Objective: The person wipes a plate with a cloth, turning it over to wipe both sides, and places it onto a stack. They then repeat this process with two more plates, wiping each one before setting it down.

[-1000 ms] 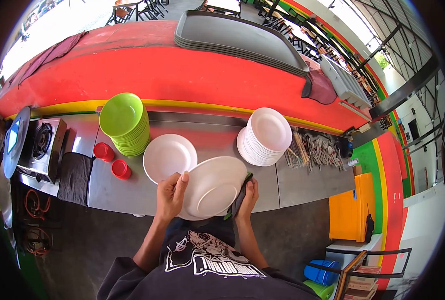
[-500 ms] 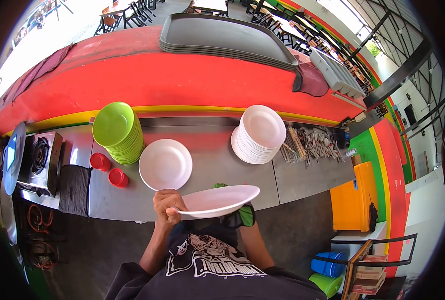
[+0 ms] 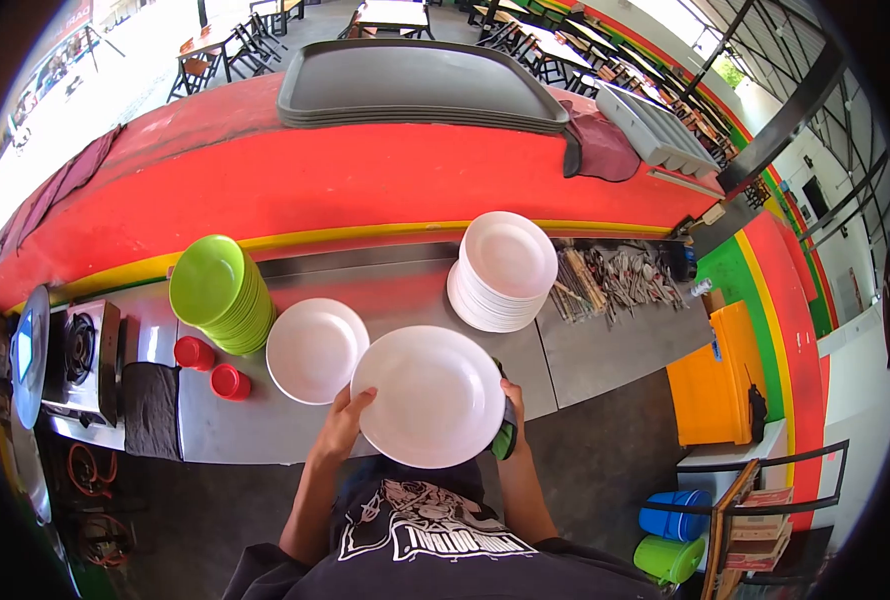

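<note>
A round white plate (image 3: 431,397) is held above the front of the steel counter, its inner face turned up toward me. My left hand (image 3: 345,418) grips its left rim, thumb on top. At the right rim, my right hand (image 3: 512,402) is closed on a green and black cloth (image 3: 505,432) pressed against the plate; part of the cloth is hidden behind it. Another white plate (image 3: 317,351) lies on the counter just beyond my left hand. Farther back stand a tall stack of white plates (image 3: 508,256) and a stack of green plates (image 3: 208,281).
Two red cups (image 3: 230,382) stand left of the lying plate. A dark folded cloth (image 3: 152,410) and a gas stove (image 3: 82,345) are at the far left. Loose cutlery (image 3: 630,278) lies at the right. Grey trays (image 3: 420,80) top the red wall (image 3: 365,175) behind.
The held plate has turned from nearly edge-on to facing me. My left hand has shifted lower on its rim. My right hand, mostly hidden before, now shows at the right edge with the cloth.
</note>
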Action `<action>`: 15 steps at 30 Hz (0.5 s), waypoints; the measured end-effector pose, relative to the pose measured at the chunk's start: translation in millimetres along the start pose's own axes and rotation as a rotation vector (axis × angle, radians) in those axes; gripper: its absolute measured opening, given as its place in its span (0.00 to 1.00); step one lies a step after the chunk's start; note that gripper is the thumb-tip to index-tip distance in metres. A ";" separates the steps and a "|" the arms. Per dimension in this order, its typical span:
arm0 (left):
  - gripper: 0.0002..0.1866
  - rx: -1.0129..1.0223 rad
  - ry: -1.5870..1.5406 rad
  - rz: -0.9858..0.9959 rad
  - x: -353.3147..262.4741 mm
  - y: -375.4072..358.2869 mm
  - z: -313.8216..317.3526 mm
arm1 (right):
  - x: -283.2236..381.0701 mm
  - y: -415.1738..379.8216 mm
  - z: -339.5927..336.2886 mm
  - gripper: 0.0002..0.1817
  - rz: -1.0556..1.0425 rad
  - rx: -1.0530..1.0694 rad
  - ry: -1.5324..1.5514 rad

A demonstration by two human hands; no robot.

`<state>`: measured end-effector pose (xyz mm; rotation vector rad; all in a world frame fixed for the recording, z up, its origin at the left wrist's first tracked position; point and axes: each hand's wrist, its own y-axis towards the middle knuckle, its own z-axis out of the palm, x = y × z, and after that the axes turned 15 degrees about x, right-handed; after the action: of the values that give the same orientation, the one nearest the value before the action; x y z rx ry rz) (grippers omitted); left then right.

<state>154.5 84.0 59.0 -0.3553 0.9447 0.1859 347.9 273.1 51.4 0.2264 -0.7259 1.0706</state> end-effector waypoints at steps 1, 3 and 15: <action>0.27 -0.058 -0.009 -0.014 3.3 3.9 2.2 | 0.3 1.7 -3.2 0.29 -0.036 0.022 -0.018; 0.26 -0.102 0.088 0.030 6.5 15.3 7.7 | -0.4 1.6 -9.6 0.28 -0.070 -0.036 -0.060; 0.25 -0.154 0.373 0.254 35.8 132.2 72.5 | 50.7 14.0 -35.4 0.27 -0.115 -0.144 -0.088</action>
<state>189.1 233.8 39.9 -0.4197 1.3488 0.4371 365.2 334.0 54.9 0.1901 -0.8562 0.8994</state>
